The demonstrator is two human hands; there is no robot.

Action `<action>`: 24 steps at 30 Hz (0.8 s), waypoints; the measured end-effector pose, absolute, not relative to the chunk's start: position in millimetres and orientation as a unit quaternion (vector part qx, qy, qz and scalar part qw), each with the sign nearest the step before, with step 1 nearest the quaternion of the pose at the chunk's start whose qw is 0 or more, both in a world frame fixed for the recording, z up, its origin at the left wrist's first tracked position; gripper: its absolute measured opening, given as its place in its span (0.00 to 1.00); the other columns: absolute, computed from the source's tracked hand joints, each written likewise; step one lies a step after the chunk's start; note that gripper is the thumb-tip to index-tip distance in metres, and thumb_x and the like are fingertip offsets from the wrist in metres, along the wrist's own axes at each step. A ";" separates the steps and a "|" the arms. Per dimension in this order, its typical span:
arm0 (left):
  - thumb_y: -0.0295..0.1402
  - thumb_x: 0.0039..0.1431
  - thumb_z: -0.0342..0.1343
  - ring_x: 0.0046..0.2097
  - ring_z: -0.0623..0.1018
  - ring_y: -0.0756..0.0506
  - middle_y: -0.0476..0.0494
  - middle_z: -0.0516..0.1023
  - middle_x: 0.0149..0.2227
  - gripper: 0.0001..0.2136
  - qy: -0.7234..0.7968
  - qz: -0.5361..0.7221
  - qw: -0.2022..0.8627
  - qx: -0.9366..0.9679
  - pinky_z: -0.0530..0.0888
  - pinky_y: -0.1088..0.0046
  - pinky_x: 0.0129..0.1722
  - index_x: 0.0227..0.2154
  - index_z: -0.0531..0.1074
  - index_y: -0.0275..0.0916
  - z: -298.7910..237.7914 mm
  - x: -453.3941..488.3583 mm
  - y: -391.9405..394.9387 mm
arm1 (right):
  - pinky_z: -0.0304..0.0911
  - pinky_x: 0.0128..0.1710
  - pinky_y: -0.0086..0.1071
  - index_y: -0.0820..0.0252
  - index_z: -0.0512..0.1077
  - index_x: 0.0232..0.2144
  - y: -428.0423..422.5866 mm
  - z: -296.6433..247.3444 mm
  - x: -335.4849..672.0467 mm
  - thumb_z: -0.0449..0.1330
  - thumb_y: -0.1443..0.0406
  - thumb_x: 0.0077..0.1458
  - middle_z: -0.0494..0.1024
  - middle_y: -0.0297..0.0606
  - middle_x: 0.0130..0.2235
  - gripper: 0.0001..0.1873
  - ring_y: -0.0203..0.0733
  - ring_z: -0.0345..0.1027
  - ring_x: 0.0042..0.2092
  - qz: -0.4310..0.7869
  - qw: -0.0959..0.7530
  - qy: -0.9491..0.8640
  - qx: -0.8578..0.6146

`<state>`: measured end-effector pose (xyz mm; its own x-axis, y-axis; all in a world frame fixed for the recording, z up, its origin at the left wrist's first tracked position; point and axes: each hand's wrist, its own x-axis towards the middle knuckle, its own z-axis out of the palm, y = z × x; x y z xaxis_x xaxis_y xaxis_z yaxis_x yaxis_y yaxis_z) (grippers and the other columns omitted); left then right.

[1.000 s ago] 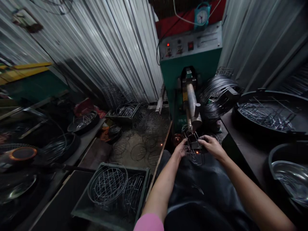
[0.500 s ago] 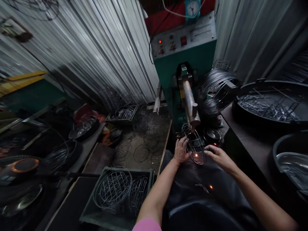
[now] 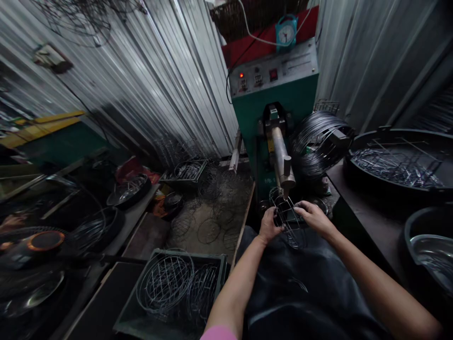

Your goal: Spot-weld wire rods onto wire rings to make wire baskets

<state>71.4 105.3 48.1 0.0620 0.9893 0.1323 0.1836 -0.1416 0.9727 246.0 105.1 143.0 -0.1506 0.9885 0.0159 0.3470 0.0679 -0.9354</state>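
Wire frame [image 3: 289, 225] sits between the two hands in the head view, above the dark apron [image 3: 307, 302], its far end just below the tip of the machine's metal arm [image 3: 280, 151]. The left hand [image 3: 271, 226] grips its left side, fingers curled and thumb below; the right hand [image 3: 312, 217] pinches a wire at its right edge between thumb and fingertips. Behind stands the green machine [image 3: 244, 113], a red light [image 3: 241, 75] lit on its panel. A wire coil [image 3: 318, 141] is beside the arm. On the worktop [image 3: 361, 212] at right, a large black pan [image 3: 375, 182] holds bent wire pieces; at lower left, a green crate [image 3: 223, 271] holds round wire grids.
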 end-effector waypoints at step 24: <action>0.30 0.35 0.67 0.49 0.70 0.41 0.38 0.66 0.50 0.34 0.479 0.457 0.421 0.620 0.74 0.63 0.43 0.49 0.63 0.37 34.0 68.2 120.6 | 0.63 0.33 0.33 0.59 0.71 0.33 99.2 141.1 254.9 0.59 0.50 0.42 0.75 0.38 0.33 0.21 0.43 0.68 0.34 0.512 0.370 -0.571 -0.525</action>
<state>68.2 120.6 34.0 0.1226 0.9790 0.1629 0.2097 -0.1860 0.9599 254.9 99.2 141.1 -0.1758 0.9778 -0.1142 0.2202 -0.0740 -0.9726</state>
